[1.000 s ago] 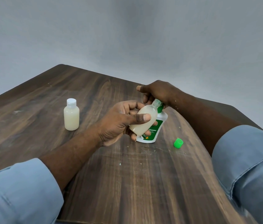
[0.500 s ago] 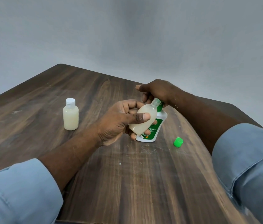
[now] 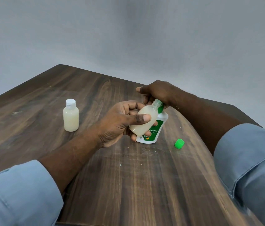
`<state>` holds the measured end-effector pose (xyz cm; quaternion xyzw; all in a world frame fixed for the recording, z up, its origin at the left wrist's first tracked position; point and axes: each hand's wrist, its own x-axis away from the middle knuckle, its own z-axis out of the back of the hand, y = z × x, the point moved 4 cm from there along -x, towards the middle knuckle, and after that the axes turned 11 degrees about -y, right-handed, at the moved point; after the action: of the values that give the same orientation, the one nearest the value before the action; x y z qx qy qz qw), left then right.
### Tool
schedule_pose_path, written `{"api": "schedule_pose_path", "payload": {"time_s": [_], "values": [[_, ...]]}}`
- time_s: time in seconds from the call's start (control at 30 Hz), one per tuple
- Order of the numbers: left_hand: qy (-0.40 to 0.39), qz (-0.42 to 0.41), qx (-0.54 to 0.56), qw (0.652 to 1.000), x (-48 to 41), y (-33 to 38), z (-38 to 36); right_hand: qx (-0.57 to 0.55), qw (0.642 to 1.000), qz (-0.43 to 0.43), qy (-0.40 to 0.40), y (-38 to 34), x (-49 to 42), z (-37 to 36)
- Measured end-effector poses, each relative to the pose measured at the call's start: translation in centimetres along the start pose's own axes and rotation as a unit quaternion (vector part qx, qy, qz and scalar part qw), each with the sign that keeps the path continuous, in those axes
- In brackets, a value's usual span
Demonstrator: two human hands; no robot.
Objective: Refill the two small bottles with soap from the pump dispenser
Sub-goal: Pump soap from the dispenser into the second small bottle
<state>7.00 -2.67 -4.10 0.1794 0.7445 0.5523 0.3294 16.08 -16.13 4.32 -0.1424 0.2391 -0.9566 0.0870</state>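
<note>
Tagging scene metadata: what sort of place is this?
Likely a staged indoor tabletop setup: dark wood-grain table, plain grey wall behind it, a capped small bottle and loose green cap on it.

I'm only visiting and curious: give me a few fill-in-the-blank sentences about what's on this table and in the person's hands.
The upright bottle on the table has a ____ cap. The loose cap lying on it is ____. The left hand holds the uncapped bottle tilted in front of the pump dispenser, whose label reads ____.
Missing words: white; green; ORIGINAL.
</note>
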Motion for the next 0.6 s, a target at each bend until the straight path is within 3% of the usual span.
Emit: {"api": "schedule_pose_path", "payload": {"time_s": [0.2,0.43,0.6], "values": [[0.000,0.000,-0.003,1.000,-0.1,0.0,0.0,-0.013,1.000,-0.001,0.004,0.2,0.0,0.0],[0.003,-0.003,0.006,1.000,-0.1,0.2,-0.2,0.071,0.997,0.000,0.020,-0.6,0.3,0.9],[0.002,0.001,0.002,1.000,0.0,0.0,-0.1,0.013,1.000,0.007,0.009,0.1,0.0,0.1]]}}
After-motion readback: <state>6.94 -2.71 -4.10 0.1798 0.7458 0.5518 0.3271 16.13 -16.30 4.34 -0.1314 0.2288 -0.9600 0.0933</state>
